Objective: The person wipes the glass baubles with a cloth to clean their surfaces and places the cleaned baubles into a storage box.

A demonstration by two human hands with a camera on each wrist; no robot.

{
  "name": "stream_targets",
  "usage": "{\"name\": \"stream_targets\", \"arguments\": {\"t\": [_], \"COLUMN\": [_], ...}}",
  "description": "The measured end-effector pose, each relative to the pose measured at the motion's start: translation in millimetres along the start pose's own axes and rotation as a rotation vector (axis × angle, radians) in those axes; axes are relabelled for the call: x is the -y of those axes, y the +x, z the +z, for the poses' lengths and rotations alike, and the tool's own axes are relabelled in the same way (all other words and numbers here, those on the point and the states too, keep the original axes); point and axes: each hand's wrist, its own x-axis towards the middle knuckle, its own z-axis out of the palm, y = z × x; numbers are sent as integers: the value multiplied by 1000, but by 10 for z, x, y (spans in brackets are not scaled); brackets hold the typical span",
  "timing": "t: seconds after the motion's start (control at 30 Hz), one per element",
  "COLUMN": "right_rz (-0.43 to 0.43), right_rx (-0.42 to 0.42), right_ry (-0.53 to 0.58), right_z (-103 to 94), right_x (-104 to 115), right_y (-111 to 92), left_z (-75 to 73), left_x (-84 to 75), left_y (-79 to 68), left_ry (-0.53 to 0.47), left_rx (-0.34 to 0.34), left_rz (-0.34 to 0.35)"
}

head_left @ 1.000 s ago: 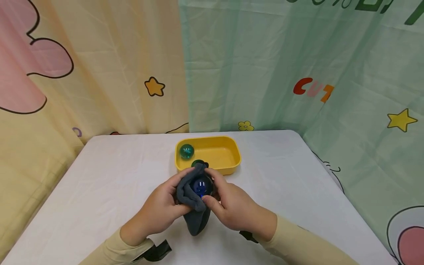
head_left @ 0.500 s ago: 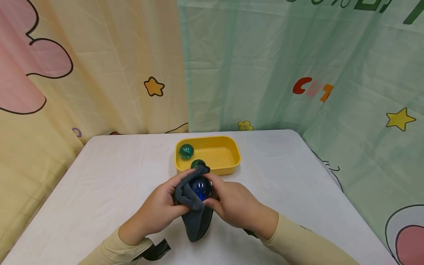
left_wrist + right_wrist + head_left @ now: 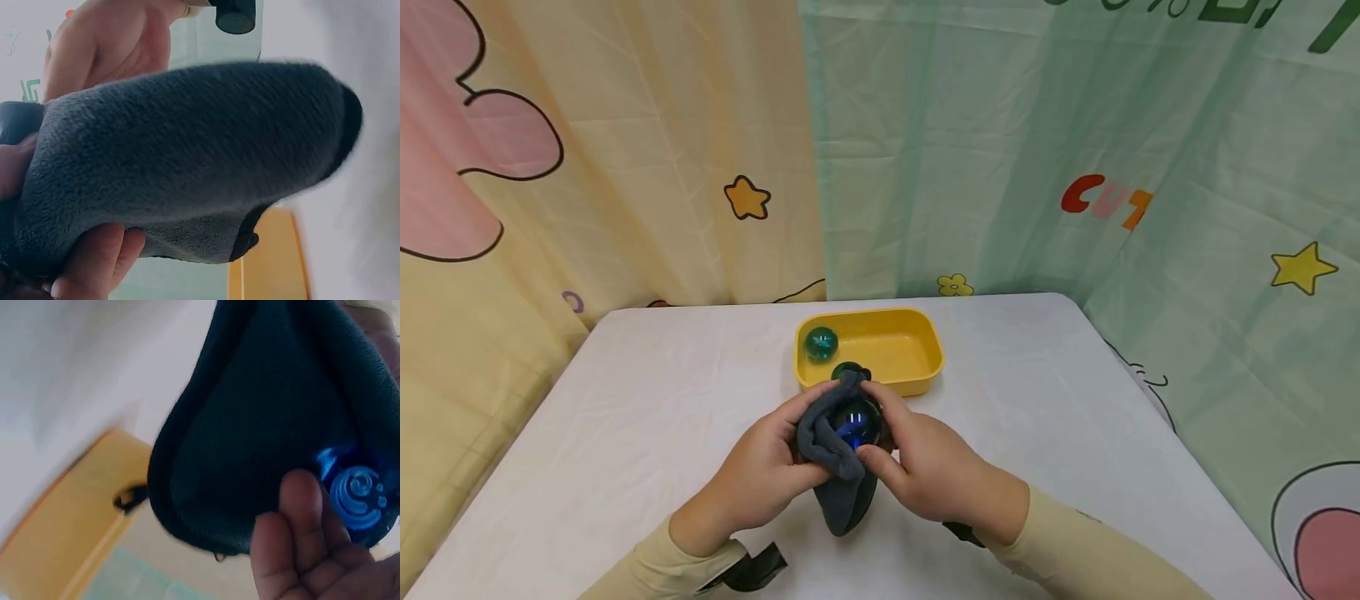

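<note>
A dark blue glass ball [image 3: 856, 421] sits partly wrapped in a grey-blue cloth [image 3: 846, 502] above the table. My left hand [image 3: 756, 471] grips the cloth from the left, thumb in front, and its fingers press into the fabric [image 3: 169, 144] in the left wrist view. From the right, my right hand [image 3: 936, 462] holds the ball between thumb and fingers. In the right wrist view a swirl pattern shows on the ball [image 3: 359, 497], beside the fingers, with the cloth [image 3: 256, 419] draped behind. The ball's left side is hidden by cloth.
Just beyond the hands stands a yellow tray [image 3: 895, 348]. A teal-green ball [image 3: 822, 343] lies at its left end; a darker green ball [image 3: 846, 367] shows near its front edge, partly covered by the cloth. A white-covered table [image 3: 1037, 392] lies beneath, with printed curtains behind.
The hanging end of the cloth swung lower half a second ago and is now back up. My right hand and the ball shifted slightly with it; the left hand hardly moved.
</note>
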Motion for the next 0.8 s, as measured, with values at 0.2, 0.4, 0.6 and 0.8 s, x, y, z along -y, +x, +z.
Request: {"name": "stream_targets", "arguments": {"t": [0.2,0.4,0.6,0.8], "right_rz": [-75,-124,33,20], "right_rx": [-16,-53,48,-6], "right_ry": [-247,-274,94,66], "right_z": [-29,-24,-32,7], "right_x": [22,-33,-90,-61], "right_y": [13,17,40,33], "left_z": [-10,3,26,23], "left_x": [-19,-39,-19,-23], "left_y": [4,9,16,23], "left_ry": [-49,-4,41,57], "left_rx": [6,10,23,-15], "left_rz": [8,8,-5,10]}}
